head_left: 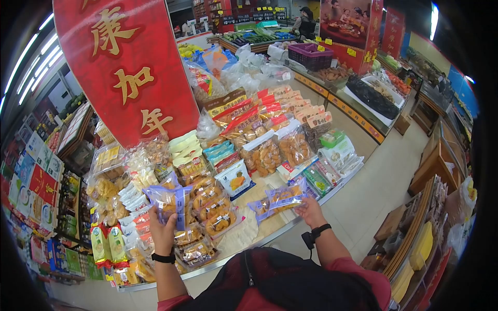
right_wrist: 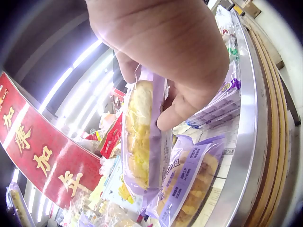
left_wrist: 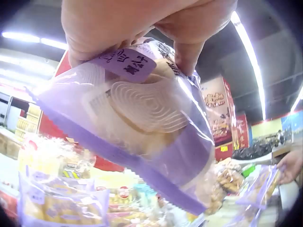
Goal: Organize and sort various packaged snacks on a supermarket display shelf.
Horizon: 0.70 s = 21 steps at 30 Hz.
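My left hand (head_left: 163, 231) grips a clear, purple-edged packet of bread (head_left: 169, 201) above the left side of the display. In the left wrist view, thumb and fingers pinch the top of this packet (left_wrist: 147, 113), and its sealed purple edge hangs down. On the other side, my right hand (head_left: 311, 211) pinches one end of a similar purple bread packet (head_left: 288, 194); the right wrist view shows a long golden roll (right_wrist: 138, 142) inside. A second purple bread packet (right_wrist: 189, 187) lies on the counter just beneath it.
Bagged twisted pastries (head_left: 213, 210) lie between my hands, beside a white-and-blue bag (head_left: 236, 179). Boxed goods (head_left: 319, 176) stand at the right corner. A tall red sign (head_left: 129, 72) rises behind the left side. The counter's metal edge (right_wrist: 246, 118) borders the aisle.
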Available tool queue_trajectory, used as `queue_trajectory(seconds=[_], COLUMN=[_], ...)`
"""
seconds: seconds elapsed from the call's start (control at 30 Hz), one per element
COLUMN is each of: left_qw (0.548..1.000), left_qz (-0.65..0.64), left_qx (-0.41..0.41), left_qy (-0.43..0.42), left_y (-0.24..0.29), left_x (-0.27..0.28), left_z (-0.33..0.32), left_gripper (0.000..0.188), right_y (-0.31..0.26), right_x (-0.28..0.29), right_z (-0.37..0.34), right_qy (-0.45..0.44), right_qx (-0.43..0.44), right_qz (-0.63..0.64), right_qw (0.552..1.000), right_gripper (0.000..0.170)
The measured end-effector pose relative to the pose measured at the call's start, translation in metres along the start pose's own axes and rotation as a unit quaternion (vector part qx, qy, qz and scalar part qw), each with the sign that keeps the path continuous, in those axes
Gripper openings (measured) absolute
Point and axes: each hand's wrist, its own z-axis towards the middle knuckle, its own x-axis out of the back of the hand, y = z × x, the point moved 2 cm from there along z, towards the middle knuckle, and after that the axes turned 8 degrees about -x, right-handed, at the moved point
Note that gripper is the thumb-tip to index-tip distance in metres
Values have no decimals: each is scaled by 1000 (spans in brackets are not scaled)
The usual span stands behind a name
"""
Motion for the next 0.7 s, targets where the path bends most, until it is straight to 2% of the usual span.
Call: queue_trajectory(seconds=[0.03,0.1,0.13,0.17,0.23,0.27,0.3,0.37,0.5,0.57,0.63,0.7], left_qw=[1000,994,985,985,953,941,940,904,880,868,873,857], left_qz=[2,-104,-164,-166,-293,-317,-320,-410,-449,-468,-459,-479], left_qx=[1,-20,39,39,81,120,117,119,140,147,145,159], left_qy=[-1,20,-19,-24,-9,-23,-21,-10,-64,-75,-79,-103], left_y=[2,2,-15,-26,-31,-36,-28,-6,-14,-7,-4,-13], left_x=[-5,-18,-21,-25,-37,-40,-48,-65,-83,-96,-103,-112], left_z=[-4,-9,-11,-17,-23,-28,-28,-34,-34,-34,-35,-38], left_gripper=[58,60,58,58,53,48,48,45,42,41,39,40], right_y=[-1,-5,-7,-9,-16,-19,-22,-26,-14,-6,-5,-3], right_x=[2,3,5,9,15,17,18,16,10,6,-8,-15], right_z=[2,4,3,3,7,8,8,10,31,49,47,50], right_qy=[-2,3,7,10,5,4,2,-3,-35,-98,-100,-106], right_qx=[2,8,14,16,22,25,24,25,-5,-45,-41,-66], right_qz=[0,12,22,24,25,24,18,10,-19,-55,-79,-94], right_qw=[1000,1000,1000,1000,999,999,1000,1000,999,993,991,988], right_gripper=[45,43,41,41,38,38,37,36,34,33,32,38])
